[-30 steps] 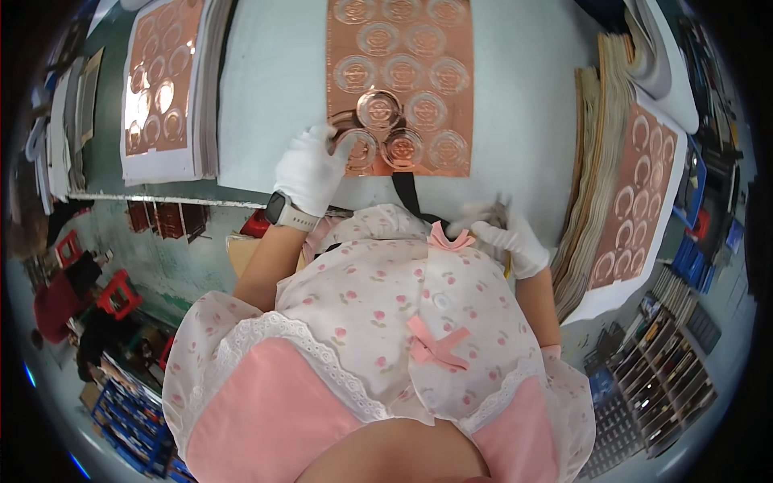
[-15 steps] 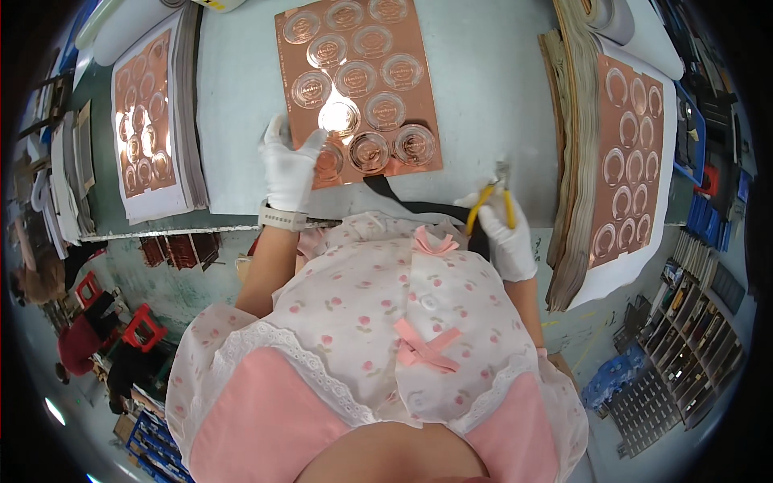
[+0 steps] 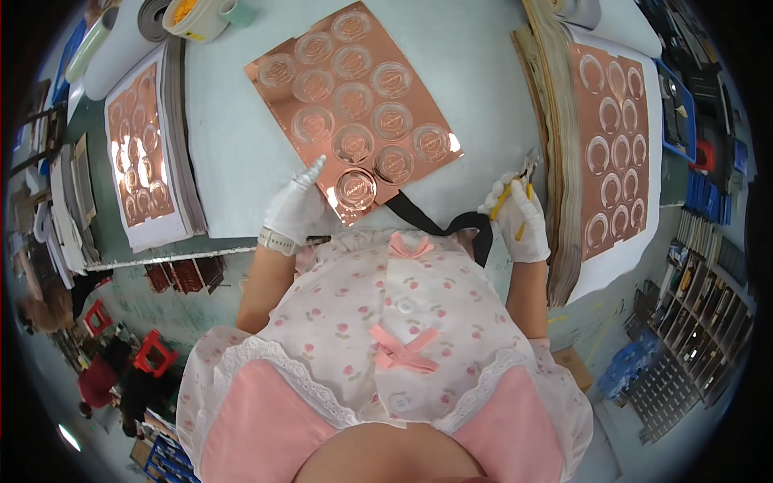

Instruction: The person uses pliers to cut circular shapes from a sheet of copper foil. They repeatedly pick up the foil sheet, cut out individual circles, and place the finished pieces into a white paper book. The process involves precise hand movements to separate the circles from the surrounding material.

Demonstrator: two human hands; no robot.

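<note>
A copper-coloured sheet (image 3: 377, 143) with several raised round emblems lies tilted on the pale table. My left hand (image 3: 296, 211), in a white glove, grips the sheet's lower left edge, its fingers close together along the rim. White-gloved too, my right hand (image 3: 522, 221) holds pliers (image 3: 525, 171) with yellow handles, jaws pointing away from me, to the right of the sheet and apart from it. From beneath the sheet's near edge a black strap (image 3: 427, 225) runs towards the right hand and drops over the table edge.
Thick paper stacks stand on both sides, topped by a left copper sheet (image 3: 138, 157) and a right copper sheet (image 3: 613, 145) with round emblems. A white tub (image 3: 193, 22) and a pale green cup (image 3: 238, 11) sit at the far left. Red stools (image 3: 155, 352) stand on the floor.
The sheet has turned counterclockwise, its near right corner swinging away from me, with my left hand at its edge. My right hand has shifted slightly right with the pliers.
</note>
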